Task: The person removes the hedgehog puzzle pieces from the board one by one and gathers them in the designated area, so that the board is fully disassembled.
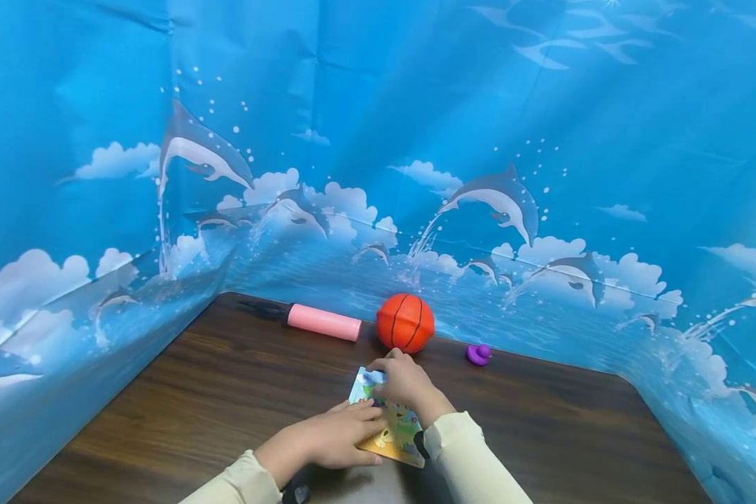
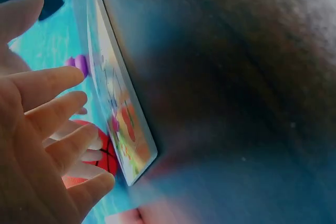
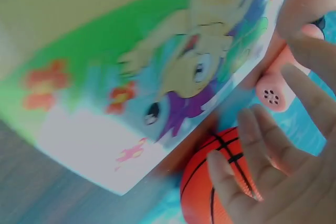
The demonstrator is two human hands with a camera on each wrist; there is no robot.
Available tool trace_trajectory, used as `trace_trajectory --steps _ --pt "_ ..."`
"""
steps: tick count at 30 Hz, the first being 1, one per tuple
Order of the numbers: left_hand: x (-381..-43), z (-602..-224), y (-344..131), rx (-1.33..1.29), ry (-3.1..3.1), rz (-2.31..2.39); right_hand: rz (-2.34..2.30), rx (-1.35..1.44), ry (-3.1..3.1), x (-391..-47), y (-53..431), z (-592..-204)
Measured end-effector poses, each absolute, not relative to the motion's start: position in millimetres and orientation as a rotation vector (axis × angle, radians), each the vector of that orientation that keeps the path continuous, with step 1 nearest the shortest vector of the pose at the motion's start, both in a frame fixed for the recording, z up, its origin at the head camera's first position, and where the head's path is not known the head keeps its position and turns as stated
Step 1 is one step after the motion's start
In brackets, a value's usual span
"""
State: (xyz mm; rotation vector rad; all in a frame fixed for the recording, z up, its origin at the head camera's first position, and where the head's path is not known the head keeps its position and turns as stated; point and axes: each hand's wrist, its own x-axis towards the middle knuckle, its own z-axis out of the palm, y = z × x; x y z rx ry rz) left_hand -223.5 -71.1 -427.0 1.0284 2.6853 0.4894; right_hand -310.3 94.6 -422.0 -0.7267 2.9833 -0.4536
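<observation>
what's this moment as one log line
left grip: over picture board; right grip: over board's far part; beyond board: orange ball, pink pump, purple toy

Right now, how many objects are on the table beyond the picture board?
3: a pink balloon pump at left, an orange basketball at centre, a purple toy duck at right. The right hand could hide more.

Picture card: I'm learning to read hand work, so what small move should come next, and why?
Probably press the left hand gently down to steady the picture card: that hand lies over one side of it, while the right hand is bent over its far end.
</observation>
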Motion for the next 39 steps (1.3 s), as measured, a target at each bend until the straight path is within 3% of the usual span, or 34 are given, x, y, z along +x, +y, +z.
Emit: trace_trajectory --steps 9,39 --pt "-229.0 -434.3 -68.1 0.988 2.737 0.396 -0.34 -0.686 2.913 -322.8 84.6 -422.9" --pt "-231.8 -429.8 -69.8 0.981 2.678 0.445 -0.809 -0.709 2.848 -327.2 91.3 -436.8"
